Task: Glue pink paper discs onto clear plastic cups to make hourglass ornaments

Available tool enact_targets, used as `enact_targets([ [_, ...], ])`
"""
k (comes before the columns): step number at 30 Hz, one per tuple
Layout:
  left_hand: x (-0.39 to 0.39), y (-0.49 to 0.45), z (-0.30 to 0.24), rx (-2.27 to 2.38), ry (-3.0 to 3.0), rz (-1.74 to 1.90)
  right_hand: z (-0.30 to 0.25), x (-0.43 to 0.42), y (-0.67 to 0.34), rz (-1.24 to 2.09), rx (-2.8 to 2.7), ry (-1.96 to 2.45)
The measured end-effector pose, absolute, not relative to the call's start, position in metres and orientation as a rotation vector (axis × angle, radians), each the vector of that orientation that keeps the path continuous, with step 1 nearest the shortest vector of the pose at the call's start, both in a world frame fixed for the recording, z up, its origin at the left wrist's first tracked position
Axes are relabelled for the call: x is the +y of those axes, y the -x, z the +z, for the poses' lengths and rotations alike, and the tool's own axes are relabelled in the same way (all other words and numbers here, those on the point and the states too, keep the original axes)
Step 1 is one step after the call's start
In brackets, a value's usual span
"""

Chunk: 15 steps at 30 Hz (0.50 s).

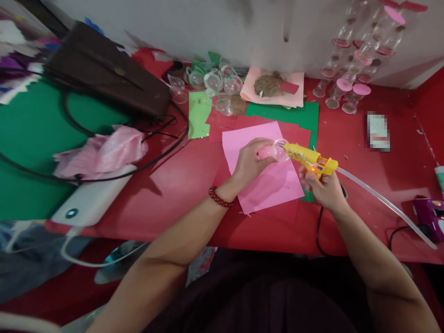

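Note:
My right hand is wrapped round the handle of a yellow hot glue gun, whose orange light is lit. A long clear glue stick trails from its back end toward the right. The metal nozzle points left and meets the rim of a small clear plastic cup. Between the thumb and fingers of my left hand this cup is pinched, above a pink paper sheet. I cannot tell whether glue is coming out.
Behind the pink sheet lie red and green sheets and several clear cups. Stacked cup pieces stand at the back right. A dark brown bag, black cable and white power bank occupy the left.

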<state>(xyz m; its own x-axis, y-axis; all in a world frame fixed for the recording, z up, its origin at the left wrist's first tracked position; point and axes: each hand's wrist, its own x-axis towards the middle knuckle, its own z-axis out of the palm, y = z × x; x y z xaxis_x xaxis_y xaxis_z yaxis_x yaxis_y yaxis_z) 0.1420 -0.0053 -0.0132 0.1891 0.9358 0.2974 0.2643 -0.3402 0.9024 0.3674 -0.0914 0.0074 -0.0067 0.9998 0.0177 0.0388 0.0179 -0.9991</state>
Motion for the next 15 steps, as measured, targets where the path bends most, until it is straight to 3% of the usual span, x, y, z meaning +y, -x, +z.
enact_targets([
  [15,-0.0073,-0.143,-0.0077,1.191,-1.715,1.16,0.0139,-0.09,-0.3667,1.192,-1.299,1.188],
])
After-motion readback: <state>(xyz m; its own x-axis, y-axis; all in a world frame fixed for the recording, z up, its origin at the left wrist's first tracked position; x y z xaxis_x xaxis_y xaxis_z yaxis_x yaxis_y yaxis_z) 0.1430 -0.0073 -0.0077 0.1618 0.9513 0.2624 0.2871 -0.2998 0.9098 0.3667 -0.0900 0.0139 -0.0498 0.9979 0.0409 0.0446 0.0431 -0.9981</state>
